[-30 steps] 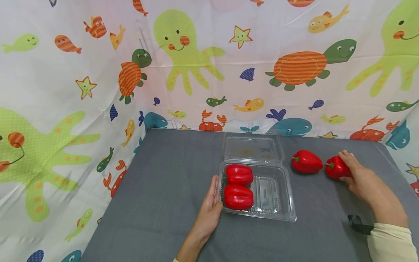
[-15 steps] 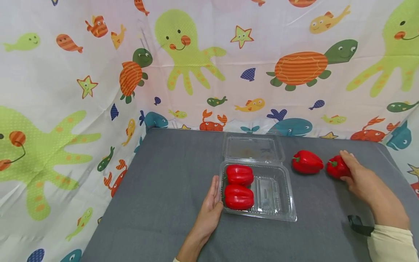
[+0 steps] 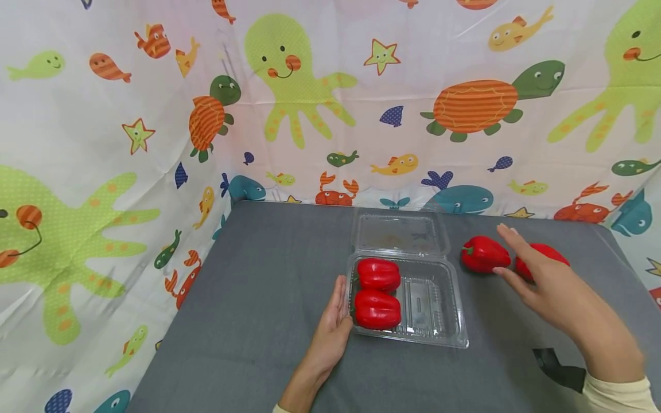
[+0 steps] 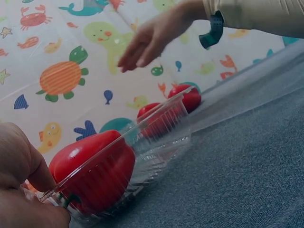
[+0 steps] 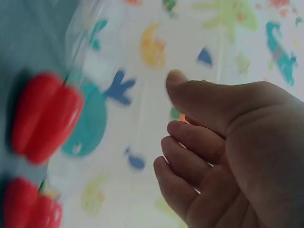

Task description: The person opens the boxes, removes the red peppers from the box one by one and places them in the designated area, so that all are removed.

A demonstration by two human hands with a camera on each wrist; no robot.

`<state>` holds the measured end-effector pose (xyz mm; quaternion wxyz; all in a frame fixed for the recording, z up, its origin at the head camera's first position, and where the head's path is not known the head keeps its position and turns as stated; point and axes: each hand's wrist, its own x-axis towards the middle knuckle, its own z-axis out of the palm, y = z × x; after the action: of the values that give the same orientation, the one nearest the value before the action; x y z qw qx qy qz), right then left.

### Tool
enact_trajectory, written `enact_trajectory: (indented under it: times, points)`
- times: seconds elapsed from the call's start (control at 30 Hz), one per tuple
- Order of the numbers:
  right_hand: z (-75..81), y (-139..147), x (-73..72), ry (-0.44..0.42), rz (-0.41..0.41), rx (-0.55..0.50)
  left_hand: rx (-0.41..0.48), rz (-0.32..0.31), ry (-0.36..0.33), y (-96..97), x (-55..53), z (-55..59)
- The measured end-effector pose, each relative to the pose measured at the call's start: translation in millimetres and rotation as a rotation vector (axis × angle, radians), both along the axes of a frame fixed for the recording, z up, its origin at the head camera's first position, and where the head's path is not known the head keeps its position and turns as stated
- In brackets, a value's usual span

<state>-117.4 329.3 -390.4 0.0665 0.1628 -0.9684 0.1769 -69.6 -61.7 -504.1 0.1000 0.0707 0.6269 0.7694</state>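
Red peppers [image 3: 485, 254] lie near the raised right hand [image 3: 560, 295], whose thumb and fingers are parted with nothing gripped, while the left rim of the clear container [image 3: 458, 310] is pinched by the left hand [image 3: 328, 337]. That hold is best made light, lest the wall be bent, and a pepper on the tabletop [image 3: 248, 321] is best clasped round its middle, then lowered into the bare right half, beside the two inside, clear of the folded-back lid [image 3: 400, 232].
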Motion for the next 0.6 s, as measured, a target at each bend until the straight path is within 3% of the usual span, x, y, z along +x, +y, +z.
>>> enact_trajectory:
  times: [0.2,0.43,0.6]
  points:
    - [7.1,-40,14.2,0.066,0.115,-0.035,-0.012,-0.006,-0.009,0.3,-0.3,1.6]
    - [-1.3,-77,21.6,-0.027,0.157,-0.030,0.000,0.002,-0.009,1.2,-1.0,0.5]
    - [-14.0,-100,26.0,-0.040,0.202,-0.033,0.013,0.003,-0.003,1.4,-1.6,-0.5]
